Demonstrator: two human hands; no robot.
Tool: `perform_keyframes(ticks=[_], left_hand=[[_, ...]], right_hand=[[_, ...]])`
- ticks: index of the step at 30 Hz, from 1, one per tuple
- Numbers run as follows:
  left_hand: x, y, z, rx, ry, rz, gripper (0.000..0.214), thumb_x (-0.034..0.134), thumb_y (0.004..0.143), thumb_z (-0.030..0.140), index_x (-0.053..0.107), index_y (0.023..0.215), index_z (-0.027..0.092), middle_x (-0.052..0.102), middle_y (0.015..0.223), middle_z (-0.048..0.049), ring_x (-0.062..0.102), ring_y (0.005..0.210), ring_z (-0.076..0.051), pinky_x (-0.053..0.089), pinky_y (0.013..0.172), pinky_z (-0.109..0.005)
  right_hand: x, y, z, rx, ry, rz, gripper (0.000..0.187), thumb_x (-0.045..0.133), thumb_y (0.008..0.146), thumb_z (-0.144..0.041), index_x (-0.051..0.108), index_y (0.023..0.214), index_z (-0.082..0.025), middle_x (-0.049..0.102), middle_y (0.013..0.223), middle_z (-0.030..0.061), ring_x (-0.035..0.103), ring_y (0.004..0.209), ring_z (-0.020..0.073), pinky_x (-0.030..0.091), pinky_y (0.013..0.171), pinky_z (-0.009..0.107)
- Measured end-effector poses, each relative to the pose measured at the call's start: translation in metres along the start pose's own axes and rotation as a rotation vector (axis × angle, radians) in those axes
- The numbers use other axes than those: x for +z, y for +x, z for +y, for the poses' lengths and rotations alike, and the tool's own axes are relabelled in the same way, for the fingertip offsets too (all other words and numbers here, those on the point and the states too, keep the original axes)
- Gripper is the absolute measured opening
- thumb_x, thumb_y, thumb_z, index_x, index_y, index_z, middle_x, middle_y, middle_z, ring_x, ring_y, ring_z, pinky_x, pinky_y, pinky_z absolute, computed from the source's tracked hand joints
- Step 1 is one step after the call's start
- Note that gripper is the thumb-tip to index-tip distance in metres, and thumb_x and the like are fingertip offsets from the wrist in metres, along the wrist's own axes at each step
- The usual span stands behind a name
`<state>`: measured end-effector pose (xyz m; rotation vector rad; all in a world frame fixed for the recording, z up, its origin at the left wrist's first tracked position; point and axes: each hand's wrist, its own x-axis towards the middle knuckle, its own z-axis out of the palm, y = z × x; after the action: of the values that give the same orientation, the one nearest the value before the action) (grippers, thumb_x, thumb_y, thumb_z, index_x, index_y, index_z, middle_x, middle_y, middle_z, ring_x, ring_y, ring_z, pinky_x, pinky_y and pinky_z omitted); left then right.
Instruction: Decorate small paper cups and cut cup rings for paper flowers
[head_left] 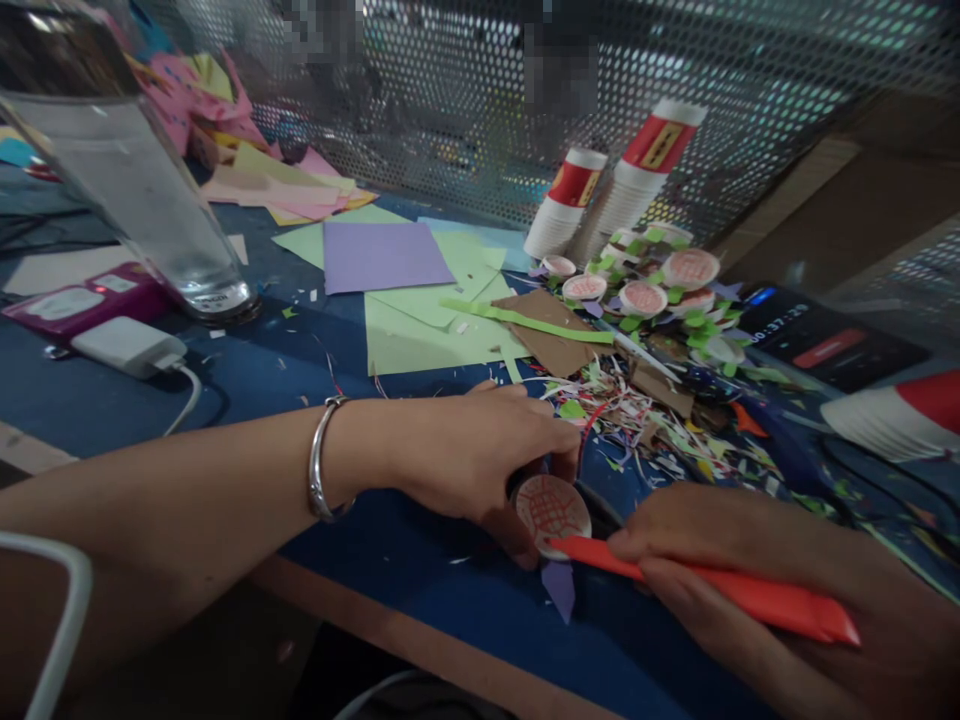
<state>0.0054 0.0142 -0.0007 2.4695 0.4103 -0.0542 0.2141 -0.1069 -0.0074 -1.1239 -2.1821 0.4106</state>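
Low over the blue table, my left hand (480, 460) curls its fingers and thumb around a small round white paper cup bottom (553, 510). Red crossing lines cover its face, and a pointed purple paper piece (559, 590) sticks out from its near edge. A red-orange marker (750, 590) is gripped in my right hand (720, 580), between thumb and fingers. Its tip touches the lower part of the disc's face, or nearly so. Part of the disc's rim is hidden behind my left fingers.
Paper scraps (637, 420) and similar decorated discs (643, 298) lie beyond my hands. Paper cup stacks (562, 205) stand near the mesh panel (420, 110). Coloured sheets (386, 258), a water bottle (142, 190), a purple power bank (90, 305) and a phone (825, 335) lie around.
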Motion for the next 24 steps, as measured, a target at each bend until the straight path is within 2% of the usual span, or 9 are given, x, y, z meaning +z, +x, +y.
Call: perform_keyframes(ticks=[5,11,16,24], left_hand=[[0.0002,-0.0006,-0.0004,0.01,0.004,0.013,0.055,0.088,0.07,0.045,0.062,0.11,0.019,0.064,0.108,-0.0032,0.054,0.1,-0.022,0.034,0.081,-0.031],[-0.0004,-0.0008,-0.0008,0.009,-0.007,0.005,0.054,0.087,0.07,0.044,0.062,0.111,0.019,0.064,0.109,-0.0049,0.054,0.101,-0.024,0.035,0.082,-0.032],[-0.0007,-0.0009,-0.0007,0.007,-0.003,0.006,0.054,0.088,0.071,0.044,0.062,0.111,0.019,0.064,0.108,-0.0041,0.054,0.1,-0.024,0.034,0.082,-0.032],[0.0009,-0.0006,-0.0019,0.022,0.0,0.014,0.054,0.087,0.07,0.045,0.062,0.11,0.019,0.065,0.107,-0.0048,0.054,0.1,-0.024,0.035,0.082,-0.032]], right_hand=[[-0.001,0.0034,-0.0004,-0.033,0.001,-0.013,0.009,0.063,0.095,-0.022,0.068,0.094,-0.028,0.076,0.078,-0.0041,0.071,0.064,0.0108,0.055,0.06,0.02],[0.0019,0.0014,-0.003,0.054,0.041,0.042,0.01,0.063,0.094,-0.028,0.071,0.088,-0.029,0.074,0.073,-0.0039,0.069,0.06,0.0126,0.054,0.058,0.024],[0.0016,0.0012,-0.0066,0.119,0.069,0.0,0.019,0.058,0.097,-0.03,0.071,0.084,-0.027,0.07,0.068,-0.0022,0.065,0.056,0.0127,0.052,0.057,0.027],[-0.0006,0.0024,-0.0032,0.081,0.088,0.016,0.012,0.061,0.095,-0.027,0.069,0.088,-0.031,0.072,0.07,-0.0065,0.065,0.056,0.0102,0.05,0.056,0.023]])
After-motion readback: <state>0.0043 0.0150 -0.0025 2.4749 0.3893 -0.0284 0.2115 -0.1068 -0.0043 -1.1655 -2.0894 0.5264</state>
